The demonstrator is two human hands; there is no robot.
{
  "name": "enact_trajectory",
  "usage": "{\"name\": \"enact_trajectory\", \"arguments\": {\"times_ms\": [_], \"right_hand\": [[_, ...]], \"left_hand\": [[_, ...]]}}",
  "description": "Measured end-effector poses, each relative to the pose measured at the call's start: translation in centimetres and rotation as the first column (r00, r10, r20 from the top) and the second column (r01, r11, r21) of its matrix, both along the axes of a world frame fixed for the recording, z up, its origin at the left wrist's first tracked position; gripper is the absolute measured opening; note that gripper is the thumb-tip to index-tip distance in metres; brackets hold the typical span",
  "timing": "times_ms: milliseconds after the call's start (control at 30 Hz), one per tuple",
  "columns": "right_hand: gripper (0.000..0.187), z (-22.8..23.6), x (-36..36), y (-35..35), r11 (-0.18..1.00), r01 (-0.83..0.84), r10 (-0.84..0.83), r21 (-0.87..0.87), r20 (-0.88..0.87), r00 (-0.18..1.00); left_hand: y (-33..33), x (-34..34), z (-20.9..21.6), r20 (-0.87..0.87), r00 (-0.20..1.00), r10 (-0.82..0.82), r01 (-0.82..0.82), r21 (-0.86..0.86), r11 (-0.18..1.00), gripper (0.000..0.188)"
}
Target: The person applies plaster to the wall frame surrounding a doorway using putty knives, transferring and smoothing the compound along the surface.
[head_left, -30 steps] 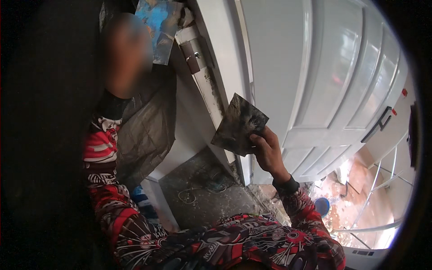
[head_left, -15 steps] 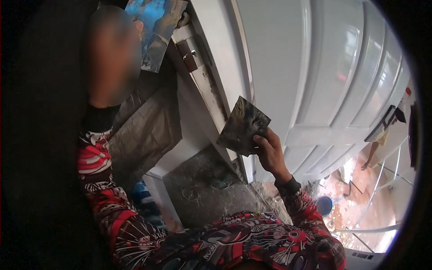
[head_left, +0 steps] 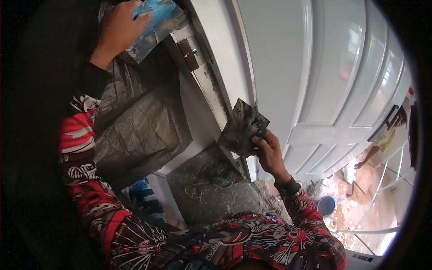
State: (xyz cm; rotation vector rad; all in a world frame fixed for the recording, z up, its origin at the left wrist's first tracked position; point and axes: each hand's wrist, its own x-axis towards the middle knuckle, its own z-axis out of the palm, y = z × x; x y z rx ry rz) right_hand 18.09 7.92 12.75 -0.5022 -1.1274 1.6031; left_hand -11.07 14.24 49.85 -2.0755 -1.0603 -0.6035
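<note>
At the upper left my left hand [head_left: 119, 31] is closed on the edge of a flat blue sheet [head_left: 164, 20] smeared with grey and brown. The sheet lies close to a white door frame [head_left: 220, 54]. My right hand [head_left: 271, 155], near the middle, pinches the lower right corner of a thin, dark square plate [head_left: 243, 126] streaked with grey; its exact kind cannot be made out. The thumb is on the plate's face, and the other fingers are partly behind it. Below my left hand hangs a crumpled black plastic sheet [head_left: 144, 130].
A white panelled door [head_left: 337, 81] stands on the right, with a dark handle [head_left: 384, 123]. Beyond it are a blue bucket [head_left: 326, 205], pale pipes and another person's arm [head_left: 371, 157]. A speckled grey surface [head_left: 207, 193] lies below, beside a blue cloth [head_left: 146, 198].
My left hand, blurred before, has moved up with the blue sheet, which has tilted. More of the black plastic shows below it. My right hand and the dark plate have hardly moved.
</note>
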Motion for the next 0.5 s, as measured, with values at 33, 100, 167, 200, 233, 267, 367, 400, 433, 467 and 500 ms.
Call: {"name": "enact_trajectory", "arguments": {"times_ms": [33,100,167,200,233,267,367,400,433,467,500], "right_hand": [[0.033,0.0,0.0,0.0,1.0,-0.001,0.001,0.001,-0.001,1.0],[0.034,0.0,-0.3,-0.3,1.0,0.003,-0.003,-0.001,0.004,1.0],[0.033,-0.5,-0.3,0.1,0.999,0.004,-0.004,0.033,0.016,1.0],[0.033,-0.8,-0.1,0.3,0.998,0.009,-0.011,0.068,0.029,1.0],[0.033,-1.0,0.0,0.3,0.998,0.013,-0.015,0.066,0.03,0.999],[0.032,-1.2,0.1,0.2,0.999,0.015,-0.016,0.032,0.021,1.0],[0.031,-1.2,0.3,0.1,1.0,0.014,-0.014,-0.002,0.024,1.0],[0.031,-1.2,0.4,0.1,1.0,0.026,-0.025,-0.012,0.045,0.999],[0.031,-1.1,0.4,0.0,0.999,0.03,-0.03,-0.011,0.043,0.999],[0.031,-0.9,0.3,-0.1,0.999,0.023,-0.023,-0.037,0.019,1.0],[0.031,-0.8,0.1,-0.2,0.998,0.016,-0.016,-0.062,-0.005,1.0]], "left_hand": [[0.1,0.0,0.6,-0.063,0.996,0.06,-0.054,0.083,0.995,0.03],[0.3,-0.2,2.1,-0.091,0.989,0.118,-0.102,0.163,0.981,0.033],[-0.4,1.5,2.2,-0.101,0.988,0.113,-0.09,0.202,0.975,0.028],[-1.2,3.3,2.0,-0.111,0.988,0.103,-0.074,0.243,0.967,0.026],[-2.2,4.4,1.7,-0.06,0.997,0.051,-0.038,0.205,0.978,0.03],[-1.8,3.6,1.8,-0.059,0.997,0.047,-0.034,0.202,0.979,0.03],[-1.9,0.3,2.8,-0.145,0.973,0.177,-0.167,0.078,0.983,0.033],[-2.2,0.0,2.6,-0.14,0.981,0.135,-0.118,0.123,0.985,0.033],[-2.4,-0.3,2.3,-0.137,0.986,0.093,-0.069,0.169,0.983,0.032],[-2.6,-0.2,1.7,-0.137,0.986,0.095,-0.071,0.167,0.983,0.032],[-2.6,-0.1,1.1,-0.12,0.99,0.069,-0.045,0.196,0.98,0.032]]}}
